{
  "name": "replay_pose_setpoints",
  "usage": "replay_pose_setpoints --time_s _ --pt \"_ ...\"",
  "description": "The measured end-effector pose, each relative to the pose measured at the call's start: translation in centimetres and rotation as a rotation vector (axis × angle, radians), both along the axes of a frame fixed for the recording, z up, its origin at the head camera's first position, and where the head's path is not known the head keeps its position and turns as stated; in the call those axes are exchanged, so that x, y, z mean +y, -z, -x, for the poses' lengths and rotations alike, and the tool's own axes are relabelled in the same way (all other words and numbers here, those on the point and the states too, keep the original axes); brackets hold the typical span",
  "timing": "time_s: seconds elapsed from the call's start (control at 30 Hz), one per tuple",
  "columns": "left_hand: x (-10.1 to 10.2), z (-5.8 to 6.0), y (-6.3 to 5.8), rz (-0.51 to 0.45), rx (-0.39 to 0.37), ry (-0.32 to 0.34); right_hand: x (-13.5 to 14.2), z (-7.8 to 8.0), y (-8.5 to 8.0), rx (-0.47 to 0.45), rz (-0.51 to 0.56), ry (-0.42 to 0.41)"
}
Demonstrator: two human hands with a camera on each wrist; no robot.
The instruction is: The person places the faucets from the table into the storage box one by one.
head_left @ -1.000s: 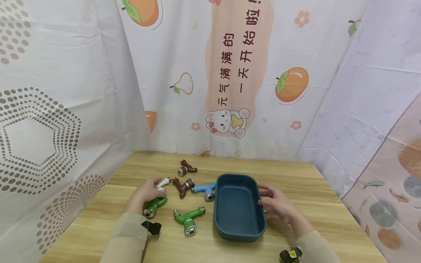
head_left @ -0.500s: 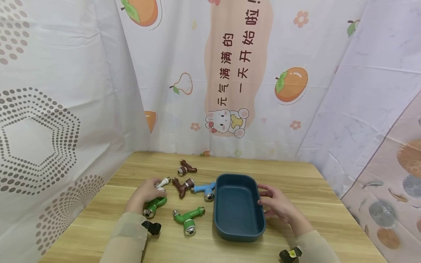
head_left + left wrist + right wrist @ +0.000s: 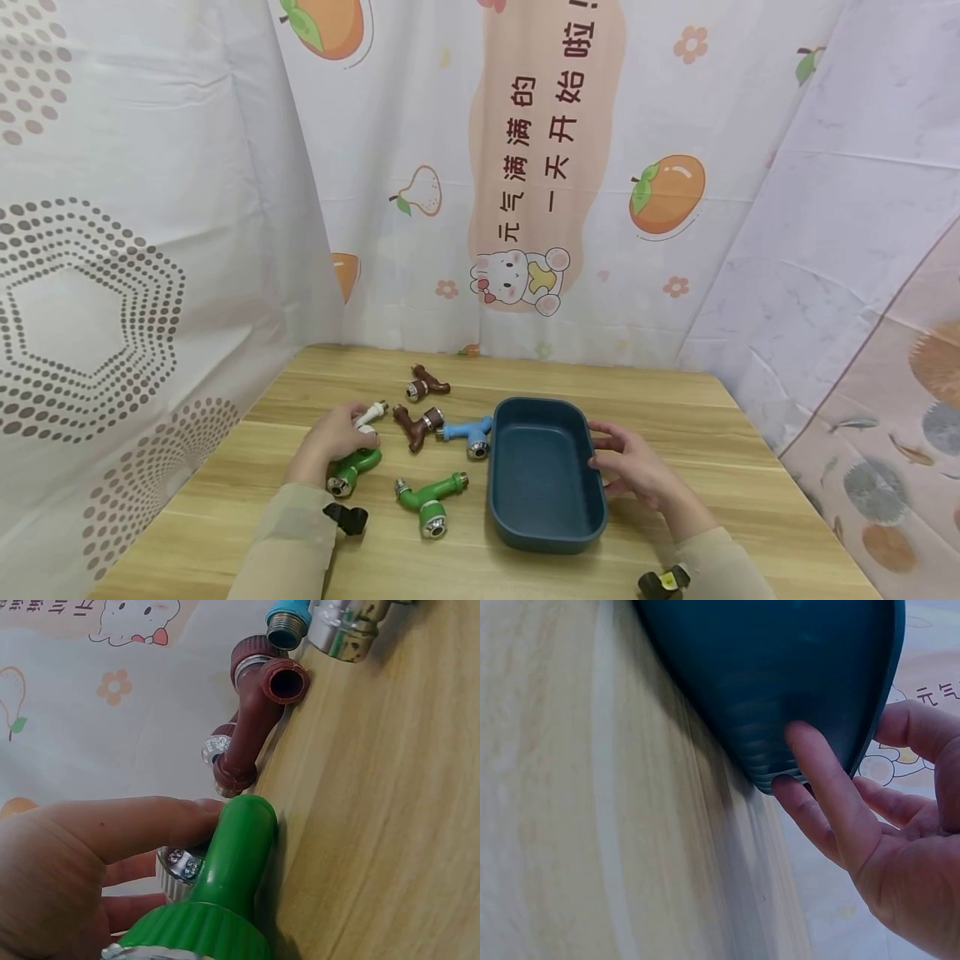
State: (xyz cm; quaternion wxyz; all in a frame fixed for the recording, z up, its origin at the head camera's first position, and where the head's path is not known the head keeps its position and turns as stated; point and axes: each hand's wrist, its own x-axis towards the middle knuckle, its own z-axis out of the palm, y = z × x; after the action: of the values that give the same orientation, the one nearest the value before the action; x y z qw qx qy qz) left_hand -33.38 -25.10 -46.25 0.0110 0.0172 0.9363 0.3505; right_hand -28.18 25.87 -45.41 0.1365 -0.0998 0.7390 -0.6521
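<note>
In the head view, my left hand [image 3: 332, 437] is at the left of the table, its fingers round a white tap [image 3: 371, 414] and hiding part of it. A green tap [image 3: 354, 468] lies just below that hand; in the left wrist view its green spout [image 3: 240, 847] covers the thumb tip and some of the white tap. My right hand [image 3: 633, 467] rests against the right side of a dark teal rectangular tub [image 3: 547, 540]. From the right wrist, loosely extended fingers [image 3: 829, 776] touch the tub's outer wall [image 3: 757, 697]. Nothing shows inside the tub.
Another green tap [image 3: 433, 500] lies in front, left of the tub. A blue tap [image 3: 468, 433] is close beside the tub's left wall. Two brown taps, one nearer [image 3: 416, 429] and one farther back [image 3: 429, 383], lie on the wooden table [image 3: 637, 392]. Printed curtains [image 3: 420, 100] surround it.
</note>
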Motion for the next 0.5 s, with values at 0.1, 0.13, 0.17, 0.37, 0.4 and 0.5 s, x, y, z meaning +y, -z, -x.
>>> replay_pose_setpoints --time_s 0.1,0.13,0.17,0.37,0.4,0.5 --pt "0.0 0.0 -0.3 -0.022 0.011 -0.009 0.0 0.0 0.0 0.001 0.003 -0.001" --pt "0.0 0.0 -0.4 -0.029 0.016 -0.010 0.0 -0.1 0.0 0.002 0.003 -0.001" --pt "0.1 -0.1 -0.6 -0.035 0.019 -0.015 0.0 -0.1 0.0 0.002 0.004 -0.001" --pt "0.3 -0.3 -1.6 -0.025 0.059 -0.033 0.0 -0.1 0.0 0.003 -0.002 0.002" --pt "0.4 -0.2 -1.7 -0.021 0.068 -0.035 0.0 -0.1 0.0 0.003 -0.002 0.003" --pt "0.5 -0.2 -2.0 -0.019 0.091 -0.038 0.1 0.0 0.0 0.000 0.000 0.004"
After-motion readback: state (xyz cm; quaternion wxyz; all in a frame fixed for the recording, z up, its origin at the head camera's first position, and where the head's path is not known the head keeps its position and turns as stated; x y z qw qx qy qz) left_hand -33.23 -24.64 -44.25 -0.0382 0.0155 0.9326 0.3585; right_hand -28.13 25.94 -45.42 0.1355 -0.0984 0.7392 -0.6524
